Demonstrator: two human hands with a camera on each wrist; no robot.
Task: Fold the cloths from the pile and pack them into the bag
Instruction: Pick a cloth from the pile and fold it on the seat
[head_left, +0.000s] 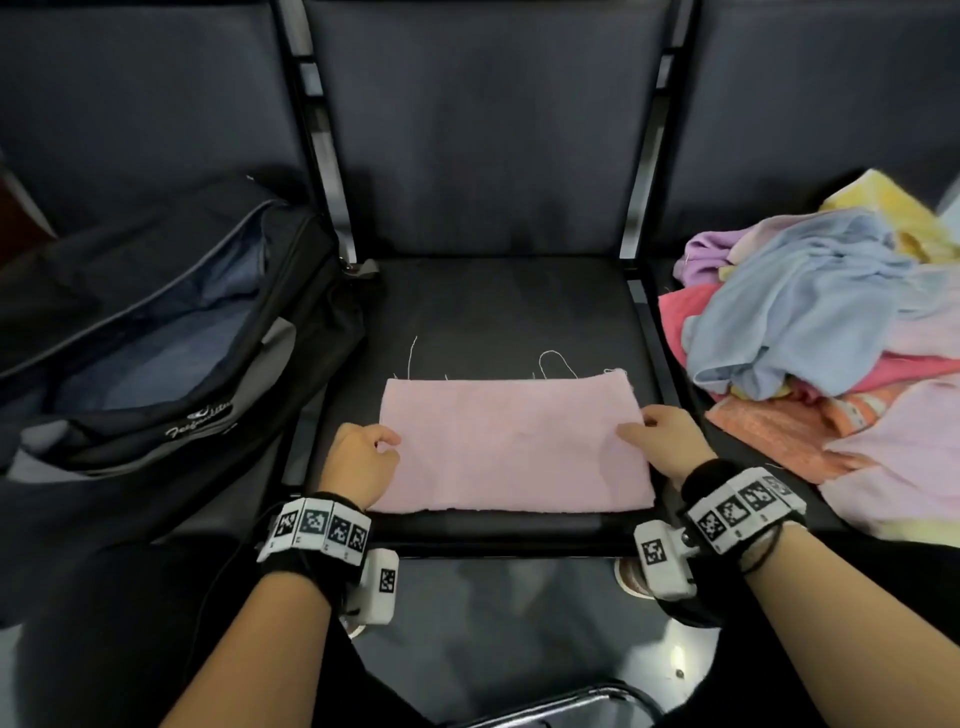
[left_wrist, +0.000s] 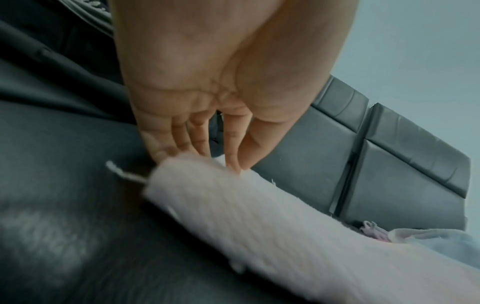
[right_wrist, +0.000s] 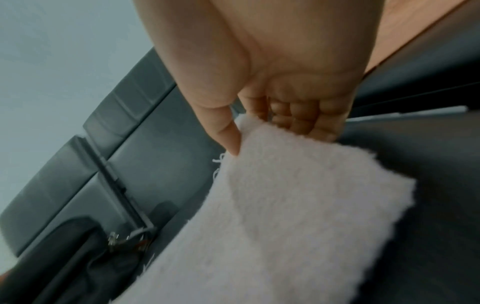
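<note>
Fingers of the left hand (head_left: 358, 460) pinch the left edge of the pink cloth (head_left: 511, 447); those of the right hand (head_left: 662, 441) clamp its right edge, thumb on top. Between them it lies flat on the seat (head_left: 498, 306), apparently folded once, so a second fold comes next: one edge carried across to the other. Beyond the knuckles the seat is bare; outside the left hand the bag (head_left: 156, 332) gapes, outside the right sits the pile (head_left: 810, 322)
</note>
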